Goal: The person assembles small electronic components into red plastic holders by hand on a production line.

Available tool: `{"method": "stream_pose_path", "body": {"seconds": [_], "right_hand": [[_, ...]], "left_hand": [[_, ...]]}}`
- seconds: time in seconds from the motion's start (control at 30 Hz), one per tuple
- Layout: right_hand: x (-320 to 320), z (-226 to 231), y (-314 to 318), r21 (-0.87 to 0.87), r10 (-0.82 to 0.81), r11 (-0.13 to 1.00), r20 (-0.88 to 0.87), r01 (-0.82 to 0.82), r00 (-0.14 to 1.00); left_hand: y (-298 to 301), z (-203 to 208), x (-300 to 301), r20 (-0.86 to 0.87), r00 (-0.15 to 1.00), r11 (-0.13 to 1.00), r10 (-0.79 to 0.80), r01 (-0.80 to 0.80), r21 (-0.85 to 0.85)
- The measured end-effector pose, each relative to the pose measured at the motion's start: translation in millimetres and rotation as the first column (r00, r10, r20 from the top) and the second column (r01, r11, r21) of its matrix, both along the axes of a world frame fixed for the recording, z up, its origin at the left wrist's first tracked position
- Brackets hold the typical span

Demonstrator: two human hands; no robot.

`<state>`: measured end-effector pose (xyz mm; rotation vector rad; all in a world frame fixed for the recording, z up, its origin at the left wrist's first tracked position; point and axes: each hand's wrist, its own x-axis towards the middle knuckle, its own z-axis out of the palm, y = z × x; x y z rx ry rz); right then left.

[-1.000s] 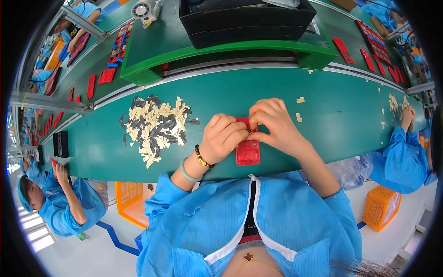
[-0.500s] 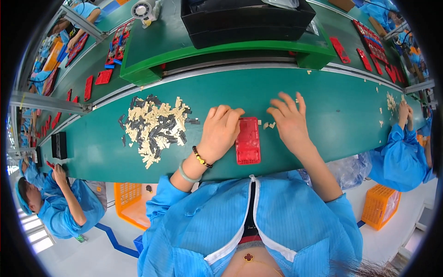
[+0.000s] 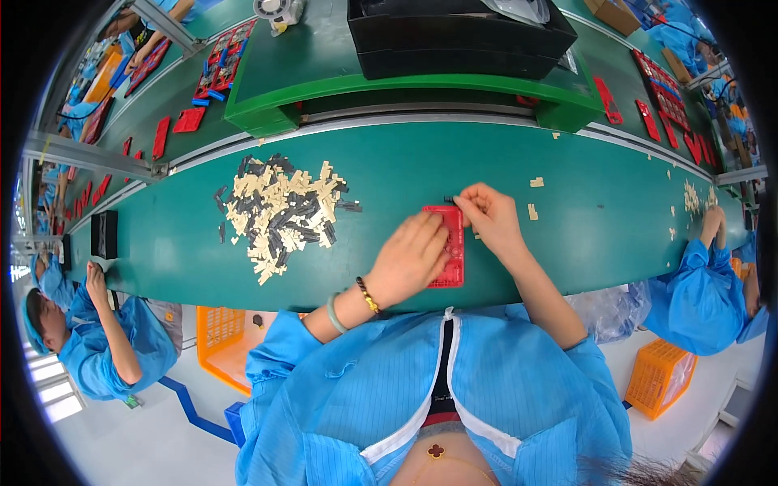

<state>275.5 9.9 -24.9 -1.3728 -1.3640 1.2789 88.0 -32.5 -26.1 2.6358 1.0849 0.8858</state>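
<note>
A red, shallow rectangular plastic case (image 3: 457, 243) lies on the green work surface in front of me. Across its left side rests my left hand (image 3: 412, 255), its fingers bent over the case and gripping it. My right hand (image 3: 489, 215) is at the case's upper right corner, thumb and forefinger pinched on a small black plastic piece (image 3: 449, 198). To the left lies a loose heap of cream and black plastic pieces (image 3: 279, 211). A few cream pieces (image 3: 535, 183) lie to the right of my right hand.
Beyond the work surface stands a green raised shelf (image 3: 324, 97) bearing a black bin (image 3: 462, 44). Red cases (image 3: 188, 120) lie on the line behind. Co-workers sit at both sides, with a small black box (image 3: 104, 235) at the left and orange crates (image 3: 660, 377) below.
My left hand has shifted from the case's upper left edge to lie over it. My right hand has moved left to the case and now pinches a black piece.
</note>
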Motion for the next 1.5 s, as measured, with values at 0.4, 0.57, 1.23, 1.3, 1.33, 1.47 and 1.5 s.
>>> {"method": "stream_pose_path", "body": {"seconds": [0.4,0.57,1.23,1.3,1.33,1.47,1.5], "right_hand": [[-1.7,-11.1,7.8,-0.119,0.124,0.987,0.117,-0.110,0.985],[3.8,-0.9,11.7,-0.237,0.154,0.960,-0.001,-0.150,0.988],[-11.1,-0.6,3.3,0.110,0.087,0.982,0.466,-0.156,0.880],[-11.8,7.3,-1.2,0.221,0.035,0.935,0.724,-0.279,0.689],[-12.0,11.9,-4.6,0.222,0.033,0.934,0.724,-0.279,0.689],[-4.6,13.9,-22.5,0.427,-0.169,0.826,0.811,-0.368,0.560],[-1.0,10.3,-24.4,0.484,-0.178,0.768,0.790,-0.419,0.587]], "left_hand": [[-7.5,-8.8,5.0,-0.111,0.994,0.997,-0.015,0.006,-0.079],[-7.3,-6.8,5.4,-0.097,0.995,0.997,-0.011,0.003,-0.080],[-2.4,-5.9,5.4,-0.059,0.998,0.992,-0.015,0.007,-0.125],[-0.2,-2.2,4.4,-0.067,0.997,0.990,-0.035,0.026,-0.138],[2.2,-0.7,3.5,-0.076,0.996,0.989,-0.049,0.037,-0.143],[3.7,1.4,5.0,-0.085,0.994,0.986,-0.069,0.055,-0.156],[5.7,2.1,5.9,-0.079,0.995,0.989,-0.065,0.053,-0.140]]}}
